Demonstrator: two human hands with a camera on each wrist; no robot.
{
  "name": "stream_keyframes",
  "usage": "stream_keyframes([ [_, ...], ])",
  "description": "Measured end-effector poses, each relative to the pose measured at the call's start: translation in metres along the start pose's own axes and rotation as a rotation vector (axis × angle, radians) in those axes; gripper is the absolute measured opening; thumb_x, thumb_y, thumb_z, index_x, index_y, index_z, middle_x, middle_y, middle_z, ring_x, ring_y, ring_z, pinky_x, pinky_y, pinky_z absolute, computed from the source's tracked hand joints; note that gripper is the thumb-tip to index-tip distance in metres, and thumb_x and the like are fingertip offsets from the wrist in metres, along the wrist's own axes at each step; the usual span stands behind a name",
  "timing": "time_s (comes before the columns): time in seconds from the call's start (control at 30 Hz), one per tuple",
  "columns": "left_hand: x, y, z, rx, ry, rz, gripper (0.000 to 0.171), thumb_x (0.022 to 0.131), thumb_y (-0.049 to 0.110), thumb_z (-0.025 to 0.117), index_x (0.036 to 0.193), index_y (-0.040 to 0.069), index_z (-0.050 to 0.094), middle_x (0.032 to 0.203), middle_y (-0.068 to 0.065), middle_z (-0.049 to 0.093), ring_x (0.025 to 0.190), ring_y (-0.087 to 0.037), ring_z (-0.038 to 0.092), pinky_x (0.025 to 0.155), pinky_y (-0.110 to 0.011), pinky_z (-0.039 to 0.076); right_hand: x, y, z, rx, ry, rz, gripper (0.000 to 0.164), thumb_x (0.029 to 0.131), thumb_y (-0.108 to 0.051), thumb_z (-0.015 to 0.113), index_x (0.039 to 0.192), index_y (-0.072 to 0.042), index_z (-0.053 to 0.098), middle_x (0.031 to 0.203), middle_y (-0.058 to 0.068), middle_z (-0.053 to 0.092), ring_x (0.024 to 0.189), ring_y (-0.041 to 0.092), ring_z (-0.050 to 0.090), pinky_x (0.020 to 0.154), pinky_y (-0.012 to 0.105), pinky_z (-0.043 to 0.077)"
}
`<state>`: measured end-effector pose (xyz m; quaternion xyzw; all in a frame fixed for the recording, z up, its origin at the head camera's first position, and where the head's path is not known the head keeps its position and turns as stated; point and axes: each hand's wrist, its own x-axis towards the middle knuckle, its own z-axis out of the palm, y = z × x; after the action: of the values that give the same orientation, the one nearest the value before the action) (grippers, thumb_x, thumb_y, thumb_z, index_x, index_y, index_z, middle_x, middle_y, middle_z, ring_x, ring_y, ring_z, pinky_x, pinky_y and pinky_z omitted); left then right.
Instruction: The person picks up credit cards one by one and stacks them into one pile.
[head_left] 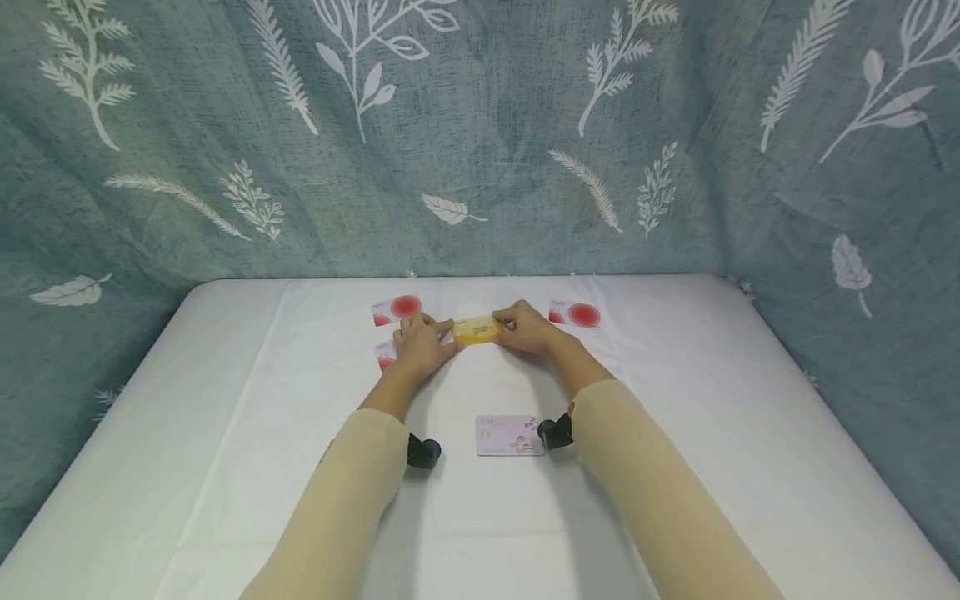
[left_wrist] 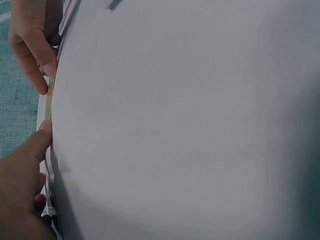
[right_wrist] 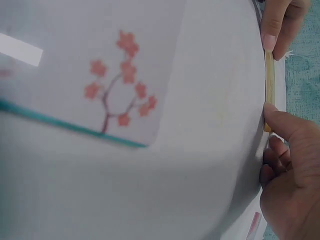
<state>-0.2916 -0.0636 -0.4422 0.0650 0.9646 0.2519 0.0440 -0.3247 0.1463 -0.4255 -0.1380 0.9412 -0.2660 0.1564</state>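
Note:
Both hands hold a small yellow card (head_left: 477, 331) with printing on it, over the far middle of the white table. My left hand (head_left: 425, 343) pinches its left end between thumb and fingers. At the opposite end, my right hand (head_left: 528, 327) pinches it the same way. The wrist views catch the yellow card (right_wrist: 270, 80) nearly edge-on, as a thin strip. Beside the left hand lie a white card with a red disc (head_left: 396, 309) and a similar red-and-white card (head_left: 385, 354), partly covered by that hand. Just right of the right hand lies another red-disc card (head_left: 574, 313).
A pale pink VIP card (head_left: 511, 436) with a blossom print lies nearer on the white-covered table (head_left: 247, 467), between the forearms. Black wrist cameras (head_left: 424, 453) jut inward from the sleeves. A green leaf-patterned cloth (head_left: 510, 200) hangs behind the table.

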Motion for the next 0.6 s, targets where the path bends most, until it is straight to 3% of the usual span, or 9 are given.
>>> stream_keyframes([
  [0.6,-0.001,-0.004,0.003,-0.014,-0.041,0.008,0.058,0.089,0.044,0.060,0.142,0.025,0.045,0.120,-0.012,0.038,0.106,-0.029,0.031,0.093,-0.044,0.022,-0.011,0.010,0.002,0.091,0.055,-0.071,0.050,0.086,-0.021,0.069,0.132,-0.005,0.055,0.107,0.013,0.048,0.091,0.021,0.042,0.077,0.030,0.038],
])
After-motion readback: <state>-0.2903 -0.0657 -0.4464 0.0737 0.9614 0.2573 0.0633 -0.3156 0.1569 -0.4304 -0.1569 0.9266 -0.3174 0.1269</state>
